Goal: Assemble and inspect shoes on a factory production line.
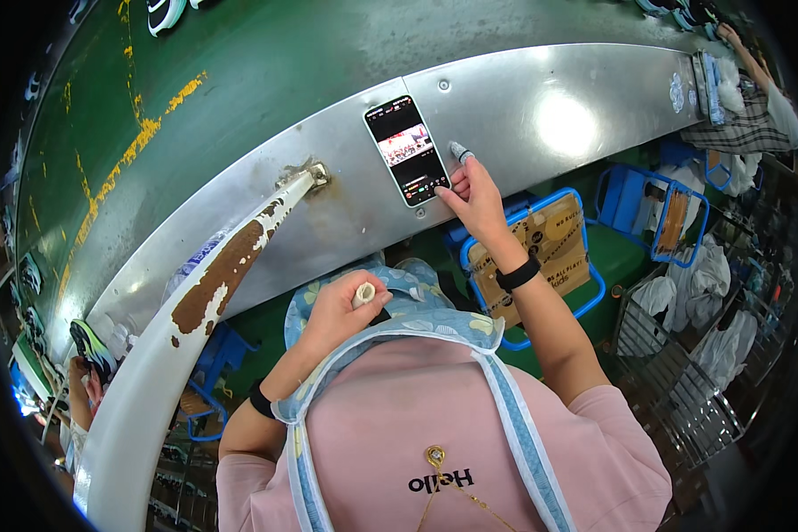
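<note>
My left hand (341, 306) is closed in front of the apron at my waist. Its fingers are curled round a short cream tube (363, 294), whose round end points up. My right hand (477, 197) reaches over the metal bench edge, its thumb at the lower right corner of a phone (407, 151). The phone lies face up on the metal in a pale case, its screen lit with a picture on black. From the right fingers juts a small white and grey stubby piece (459, 152); whether it is gripped or covers a fingertip, I cannot tell.
A curved metal ledge (523, 97) borders the green conveyor surface (266, 53). A chipped white pole (213, 293) rises at my left. Blue-framed stools (541, 253) and a wire basket (674, 355) with plastic bags stand right. Another person's arm (749, 58) reaches toward shoes.
</note>
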Available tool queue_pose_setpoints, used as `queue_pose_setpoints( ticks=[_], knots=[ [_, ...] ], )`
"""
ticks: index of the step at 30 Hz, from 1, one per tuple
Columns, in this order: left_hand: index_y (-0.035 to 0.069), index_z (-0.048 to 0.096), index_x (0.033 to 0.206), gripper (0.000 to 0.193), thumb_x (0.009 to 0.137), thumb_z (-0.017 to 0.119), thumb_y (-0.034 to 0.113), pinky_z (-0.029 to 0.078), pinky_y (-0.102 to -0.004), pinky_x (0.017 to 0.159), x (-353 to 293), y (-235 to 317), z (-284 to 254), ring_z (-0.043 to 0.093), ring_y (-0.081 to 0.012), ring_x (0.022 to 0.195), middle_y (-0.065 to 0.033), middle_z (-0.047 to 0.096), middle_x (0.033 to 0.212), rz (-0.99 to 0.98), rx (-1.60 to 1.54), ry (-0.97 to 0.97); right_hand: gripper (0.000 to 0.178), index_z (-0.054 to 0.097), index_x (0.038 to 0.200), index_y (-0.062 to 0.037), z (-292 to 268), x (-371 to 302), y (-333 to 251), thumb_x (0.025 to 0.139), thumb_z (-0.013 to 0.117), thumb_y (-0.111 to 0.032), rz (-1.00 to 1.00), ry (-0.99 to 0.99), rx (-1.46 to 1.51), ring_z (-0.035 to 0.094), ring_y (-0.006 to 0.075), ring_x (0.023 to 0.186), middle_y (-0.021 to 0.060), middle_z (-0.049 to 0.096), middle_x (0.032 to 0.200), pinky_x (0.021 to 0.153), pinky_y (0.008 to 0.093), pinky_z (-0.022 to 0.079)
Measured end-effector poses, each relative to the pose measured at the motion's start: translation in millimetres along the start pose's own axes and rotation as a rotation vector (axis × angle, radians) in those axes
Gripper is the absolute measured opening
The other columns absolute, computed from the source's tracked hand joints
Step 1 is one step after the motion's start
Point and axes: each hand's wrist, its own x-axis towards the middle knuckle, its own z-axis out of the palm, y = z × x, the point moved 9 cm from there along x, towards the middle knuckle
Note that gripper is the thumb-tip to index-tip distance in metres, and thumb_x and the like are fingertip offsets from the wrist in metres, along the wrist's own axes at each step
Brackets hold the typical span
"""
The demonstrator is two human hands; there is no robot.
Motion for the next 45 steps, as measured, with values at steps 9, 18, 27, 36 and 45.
queue_pose_setpoints(
  ticks=[9, 18, 27, 36, 45],
  knots=[
    [0.005, 0.059, 0.083, 0.013, 0.081, 0.066, 0.016, 0.042, -0.0245, 0.064, -0.3, 5.6, -4.3, 0.051, -0.0099, 0.069, -0.0019, 0.057, 0.075, -0.002, -0.007, -0.016, 0.043, 0.044, 0.112, 0.0008, 0.2, 1.7, 4.4, 0.077, 0.068, -0.007, 0.015, -0.009, 0.03, 0.047, 0.0096, 0.063, 0.0023, 0.049, 0.078, 0.061, 0.023, 0.045],
    [0.005, 0.06, 0.083, 0.012, 0.081, 0.065, 0.015, 0.043, -0.0242, 0.064, -0.7, 11.1, -11.6, 0.052, -0.0089, 0.069, -0.0014, 0.058, 0.074, 0.013, -0.006, -0.007, 0.062, 0.04, 0.119, -0.0007, 3.4, -2.4, -0.8, 0.069, 0.075, -0.012, -0.013, -0.047, -0.121, 0.049, 0.0207, 0.077, 0.0089, 0.047, 0.089, 0.071, 0.0312, 0.046],
    [0.004, 0.06, 0.082, 0.012, 0.081, 0.065, 0.015, 0.042, -0.0237, 0.064, -1.5, 8.3, -14.9, 0.051, -0.008, 0.068, -0.0004, 0.057, 0.073, 0.022, -0.037, -0.006, 0.061, 0.041, 0.114, -0.0017, 2.0, -0.7, -2.7, 0.067, 0.077, -0.015, -0.008, -0.022, -0.132, 0.05, 0.0236, 0.078, 0.0103, 0.047, 0.09, 0.069, 0.0332, 0.045],
    [0.005, 0.06, 0.083, 0.011, 0.082, 0.065, 0.015, 0.043, -0.0234, 0.064, -1.9, 12.0, -15.2, 0.051, -0.0075, 0.068, -0.0005, 0.058, 0.073, 0.028, -0.032, 0.009, 0.063, 0.041, 0.115, -0.0017, 1.8, 1.6, -2.7, 0.066, 0.078, -0.017, 0.002, -0.007, -0.141, 0.05, 0.0248, 0.078, 0.011, 0.046, 0.089, 0.068, 0.0338, 0.045],
    [0.004, 0.06, 0.082, 0.013, 0.083, 0.065, 0.016, 0.042, -0.0229, 0.062, 0.7, 18.5, -18.5, 0.049, -0.0065, 0.066, 0.0005, 0.056, 0.069, 0.054, -0.078, 0.06, 0.066, 0.04, 0.117, -0.0034, 5.3, 9.5, -6.9, 0.066, 0.077, -0.021, -0.041, -0.055, -0.285, 0.052, 0.032, 0.082, 0.0159, 0.048, 0.096, 0.072, 0.0392, 0.045]
  ],
)
